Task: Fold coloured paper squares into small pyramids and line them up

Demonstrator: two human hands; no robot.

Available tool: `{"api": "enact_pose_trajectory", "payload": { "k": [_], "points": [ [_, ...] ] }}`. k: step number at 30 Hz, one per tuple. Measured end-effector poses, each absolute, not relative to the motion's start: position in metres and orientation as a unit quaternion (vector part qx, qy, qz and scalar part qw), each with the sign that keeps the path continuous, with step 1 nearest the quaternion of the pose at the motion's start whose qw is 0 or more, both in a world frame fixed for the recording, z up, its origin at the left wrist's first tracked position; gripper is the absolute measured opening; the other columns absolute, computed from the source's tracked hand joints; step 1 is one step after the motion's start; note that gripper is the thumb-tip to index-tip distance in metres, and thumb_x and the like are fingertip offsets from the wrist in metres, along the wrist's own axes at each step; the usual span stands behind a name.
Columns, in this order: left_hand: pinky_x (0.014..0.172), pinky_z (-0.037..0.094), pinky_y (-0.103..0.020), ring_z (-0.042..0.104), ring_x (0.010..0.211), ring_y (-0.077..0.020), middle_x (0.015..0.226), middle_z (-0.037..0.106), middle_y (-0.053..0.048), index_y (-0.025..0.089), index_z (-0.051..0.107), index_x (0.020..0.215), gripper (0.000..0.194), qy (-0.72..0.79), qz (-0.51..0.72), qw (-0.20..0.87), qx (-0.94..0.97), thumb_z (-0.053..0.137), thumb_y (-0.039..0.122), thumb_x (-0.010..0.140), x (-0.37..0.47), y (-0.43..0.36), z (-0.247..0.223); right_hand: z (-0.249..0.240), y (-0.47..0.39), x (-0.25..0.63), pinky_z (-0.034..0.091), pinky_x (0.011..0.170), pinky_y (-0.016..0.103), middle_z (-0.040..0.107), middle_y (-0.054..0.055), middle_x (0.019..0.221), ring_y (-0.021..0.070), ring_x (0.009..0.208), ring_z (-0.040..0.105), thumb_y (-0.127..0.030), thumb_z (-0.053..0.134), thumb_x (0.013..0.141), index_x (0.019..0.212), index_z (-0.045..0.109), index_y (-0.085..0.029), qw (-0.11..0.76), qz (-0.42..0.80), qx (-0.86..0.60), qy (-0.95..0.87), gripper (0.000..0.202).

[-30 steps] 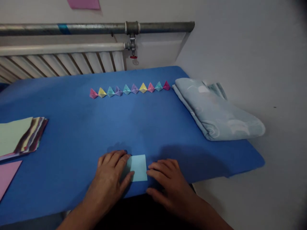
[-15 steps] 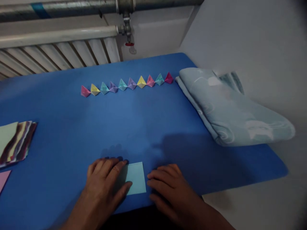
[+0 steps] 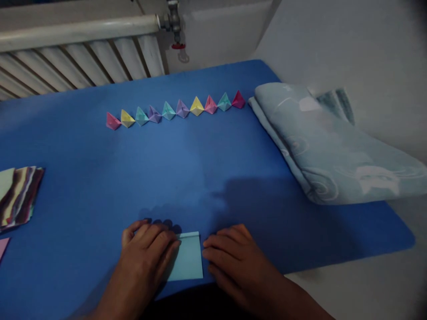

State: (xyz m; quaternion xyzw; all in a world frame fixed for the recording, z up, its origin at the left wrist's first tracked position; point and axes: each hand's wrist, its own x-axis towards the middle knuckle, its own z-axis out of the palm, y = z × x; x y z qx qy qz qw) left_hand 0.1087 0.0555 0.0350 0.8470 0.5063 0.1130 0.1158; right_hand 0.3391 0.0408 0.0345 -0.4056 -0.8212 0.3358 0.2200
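A folded light blue paper [image 3: 189,258] lies flat near the front edge of the table, with a narrow strip of its back layer showing along the top. My left hand [image 3: 148,255] covers its left part, thumb and forefinger together at the upper edge. My right hand [image 3: 233,255] rests just beside the paper's right edge, its fingers loosely stretched out and nothing in them. Under the left palm, the rest of the paper is hidden.
Several small folded paper shapes [image 3: 182,109] stand in a row across the blue table [image 3: 140,160]. A folded pale blanket [image 3: 320,146] lies at the right, a stack of coloured paper [image 3: 22,195] at the left. Behind is a radiator [image 3: 100,58].
My left thumb has moved up from the paper's middle to beside the forefinger. More of the strip along the top shows now. The view has tilted down slightly.
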Motion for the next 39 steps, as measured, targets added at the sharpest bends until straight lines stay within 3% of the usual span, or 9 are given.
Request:
{"api": "enact_pose_trajectory", "payload": {
  "k": [11, 25, 39],
  "points": [
    [0.090, 0.030, -0.041, 0.059, 0.079, -0.0165, 0.083, 0.066, 0.002, 0.023, 0.062, 0.084, 0.020, 0.524, 0.134, 0.142, 0.829, 0.043, 0.023, 0.091, 0.1109, 0.0545, 0.0315, 0.0306, 0.0402, 0.3365, 0.029, 0.085, 0.032, 0.062, -0.004, 0.118, 0.0151, 0.095, 0.050, -0.018, 0.053, 0.091, 0.107, 0.058, -0.024, 0.200, 0.315, -0.381, -0.846, 0.018],
    [0.086, 0.030, -0.041, 0.059, 0.075, -0.0167, 0.078, 0.064, 0.002, 0.022, 0.060, 0.081, 0.019, 0.522, 0.153, 0.145, 0.827, 0.044, 0.021, 0.091, 0.1146, 0.0579, 0.0340, 0.0290, 0.0380, 0.3322, 0.031, 0.085, 0.034, 0.064, 0.000, 0.117, 0.0165, 0.094, 0.052, -0.026, 0.049, 0.094, 0.112, 0.058, -0.025, 0.170, 0.282, -0.393, -0.859, 0.020],
    [0.086, 0.031, -0.042, 0.059, 0.073, -0.0173, 0.076, 0.064, 0.002, 0.022, 0.060, 0.079, 0.020, 0.523, 0.133, 0.138, 0.831, 0.044, 0.022, 0.091, 0.1149, 0.0587, 0.0345, 0.0283, 0.0390, 0.3313, 0.031, 0.082, 0.034, 0.064, 0.000, 0.118, 0.0163, 0.092, 0.052, -0.023, 0.048, 0.094, 0.111, 0.058, -0.022, 0.181, 0.280, -0.389, -0.859, 0.020]
  ]
}}
